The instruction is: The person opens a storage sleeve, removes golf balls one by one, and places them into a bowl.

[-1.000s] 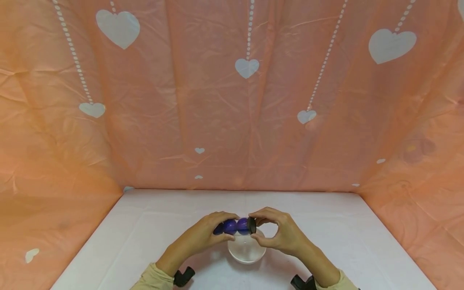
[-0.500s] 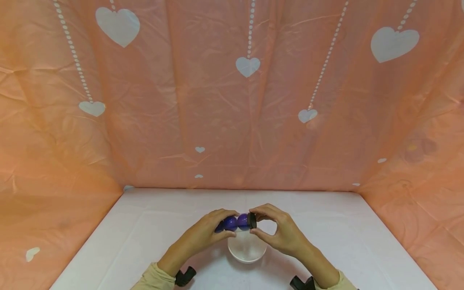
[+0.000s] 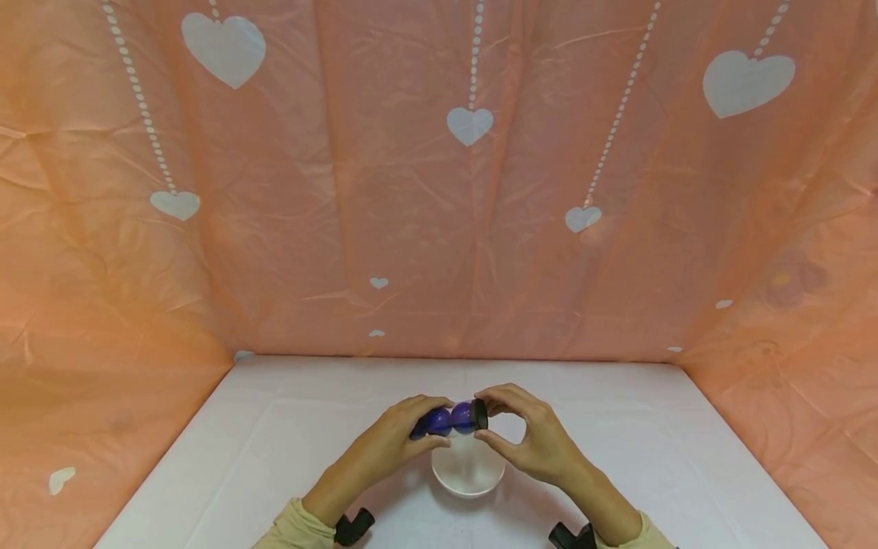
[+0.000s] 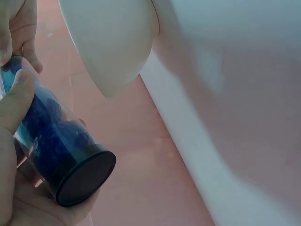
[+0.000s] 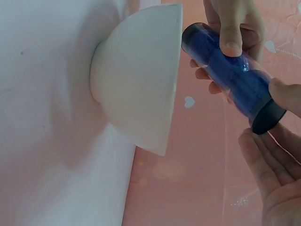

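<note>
A person holds a clear tube (image 3: 444, 420) of blue balls sideways just above a white bowl (image 3: 468, 473) on the white table (image 3: 274, 442). The left hand (image 3: 394, 442) curls around the tube's body; the right hand (image 3: 528, 438) pinches its black cap (image 3: 479, 414) between thumb and fingers. Whether the cap is fully seated is hard to tell. A pink heart-print backdrop (image 3: 439, 191) hangs behind.

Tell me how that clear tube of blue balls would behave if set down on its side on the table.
The tube is a smooth, round cylinder, so on its side it would probably roll. Its clear wall looks like stiff, glossy plastic, likely a bit slippery. The left hand holds it lightly while the right hand pinches the black cap, so it seems light.
</note>
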A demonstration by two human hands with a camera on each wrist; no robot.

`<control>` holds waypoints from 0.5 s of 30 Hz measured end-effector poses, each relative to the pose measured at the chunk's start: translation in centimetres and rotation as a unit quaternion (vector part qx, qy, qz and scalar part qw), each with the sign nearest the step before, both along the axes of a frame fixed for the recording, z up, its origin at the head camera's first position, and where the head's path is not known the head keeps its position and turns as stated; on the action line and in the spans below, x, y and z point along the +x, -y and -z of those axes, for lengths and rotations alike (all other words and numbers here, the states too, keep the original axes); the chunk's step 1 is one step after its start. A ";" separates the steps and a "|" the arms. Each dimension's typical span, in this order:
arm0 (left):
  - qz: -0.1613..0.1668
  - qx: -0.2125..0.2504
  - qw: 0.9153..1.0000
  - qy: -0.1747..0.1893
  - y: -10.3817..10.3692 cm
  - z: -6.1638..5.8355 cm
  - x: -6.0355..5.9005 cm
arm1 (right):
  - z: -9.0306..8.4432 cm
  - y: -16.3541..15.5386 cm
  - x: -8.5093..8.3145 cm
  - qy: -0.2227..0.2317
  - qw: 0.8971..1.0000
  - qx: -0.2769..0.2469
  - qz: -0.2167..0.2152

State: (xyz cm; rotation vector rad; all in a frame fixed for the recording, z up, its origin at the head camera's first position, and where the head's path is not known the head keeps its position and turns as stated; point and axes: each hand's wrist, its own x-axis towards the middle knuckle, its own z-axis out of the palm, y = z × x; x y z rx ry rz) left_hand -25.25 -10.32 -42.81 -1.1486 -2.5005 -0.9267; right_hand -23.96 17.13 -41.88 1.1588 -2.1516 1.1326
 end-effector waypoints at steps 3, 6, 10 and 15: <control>0.011 0.000 1.000 0.005 0.2 0.0 -0.1 | -0.3 -0.1 -0.1 0.000 1.000 0.002 -0.011; 0.021 -0.004 1.000 0.011 0.4 -0.1 -0.1 | -0.5 -0.4 -0.1 -0.002 1.000 0.004 -0.023; 0.035 -0.011 0.999 0.018 0.5 -0.2 -0.1 | -0.7 -0.7 -0.2 -0.002 0.999 0.010 -0.031; 0.047 -0.021 0.998 0.025 0.5 -0.2 -0.1 | -0.6 -0.9 -0.3 -0.002 0.999 0.017 -0.042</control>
